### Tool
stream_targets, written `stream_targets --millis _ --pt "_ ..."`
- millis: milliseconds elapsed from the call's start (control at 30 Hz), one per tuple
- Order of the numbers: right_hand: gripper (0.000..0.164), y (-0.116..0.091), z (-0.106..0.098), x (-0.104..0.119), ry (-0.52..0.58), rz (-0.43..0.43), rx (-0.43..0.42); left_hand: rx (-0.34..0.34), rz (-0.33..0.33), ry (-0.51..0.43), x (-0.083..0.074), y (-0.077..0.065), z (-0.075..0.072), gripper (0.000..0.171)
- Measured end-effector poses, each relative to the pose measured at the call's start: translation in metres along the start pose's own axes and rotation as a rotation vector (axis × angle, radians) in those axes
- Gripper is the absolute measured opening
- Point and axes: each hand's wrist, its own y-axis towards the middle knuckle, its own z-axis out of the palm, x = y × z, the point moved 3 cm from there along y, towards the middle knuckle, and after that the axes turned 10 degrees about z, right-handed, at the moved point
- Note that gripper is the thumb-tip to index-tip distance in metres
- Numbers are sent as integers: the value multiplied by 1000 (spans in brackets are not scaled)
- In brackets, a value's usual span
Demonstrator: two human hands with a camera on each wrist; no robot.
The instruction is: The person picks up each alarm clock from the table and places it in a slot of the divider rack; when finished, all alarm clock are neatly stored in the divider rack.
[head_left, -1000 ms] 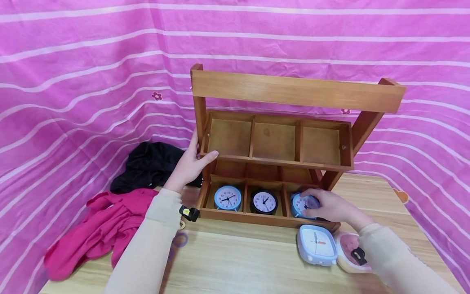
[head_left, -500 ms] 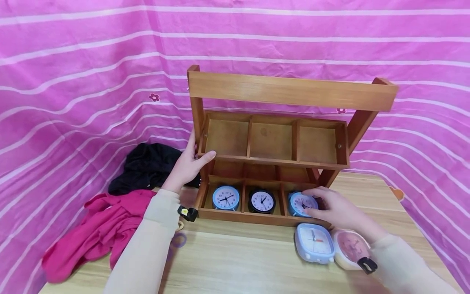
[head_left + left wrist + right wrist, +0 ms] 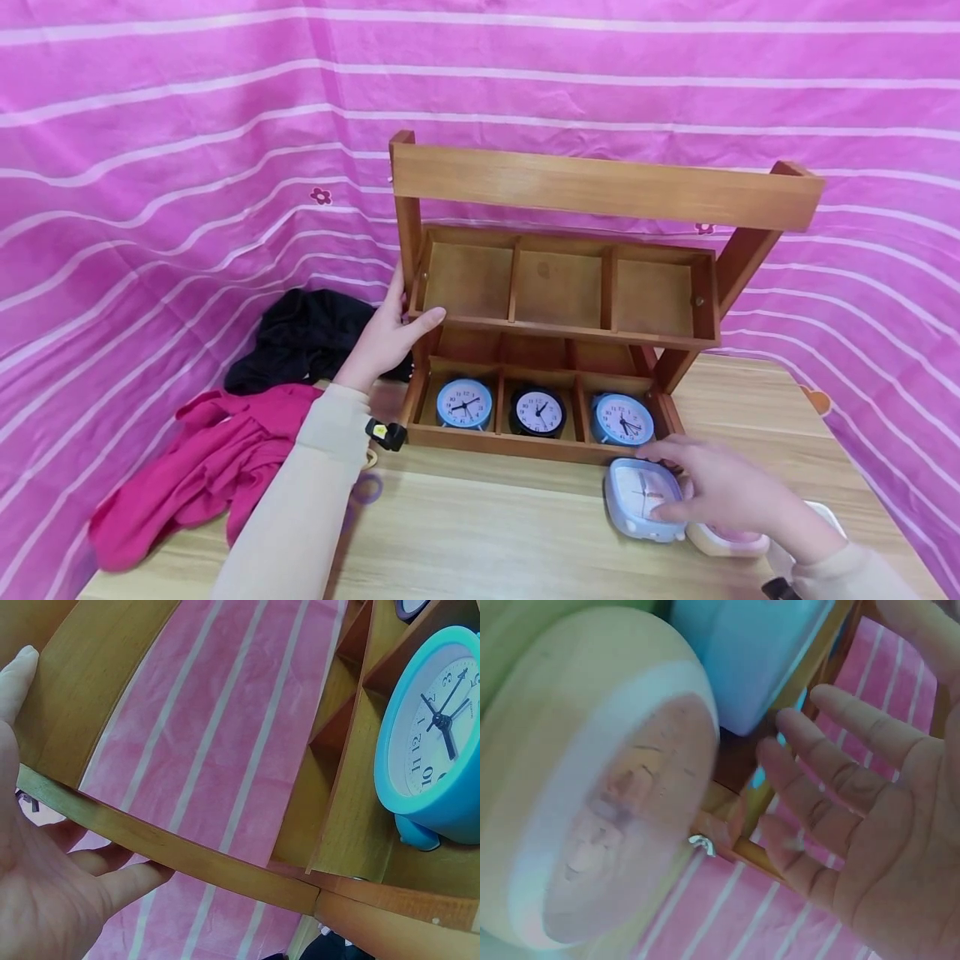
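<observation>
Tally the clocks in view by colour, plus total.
Round blue clocks in the wooden rack's bottom row: 2
Round black clock between them: 1
Square pale-blue clock on the table, under the right hand: 1
Round cream-and-pink clock beside it: 1
Total: 5

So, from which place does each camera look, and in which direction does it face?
Head: above the table, looking forward and down at the wooden rack; both hands and sleeves show.
Left wrist: beside the rack's left end, looking along it; left hand grips the frame.
Right wrist: low by the table, looking at the pink clock; right hand shows, fingers spread.
Head and left wrist share the round blue clock.
</observation>
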Motion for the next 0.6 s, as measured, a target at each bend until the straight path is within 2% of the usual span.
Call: stream_targets --millis 167,333,433,600 --pt "78 -2 10 2 -18 6 -11 1 -15 19 0 0 0 95" --pt "85 -4 18 4 17 62 33 -3 -18 30 1 0 -1 96" --pt "82 -5 21 7 16 62 28 -7 -14 30 1 -1 -1 97" --pt "77 -9 24 7 -15 31 -31 -7 -14 30 0 1 -1 97"
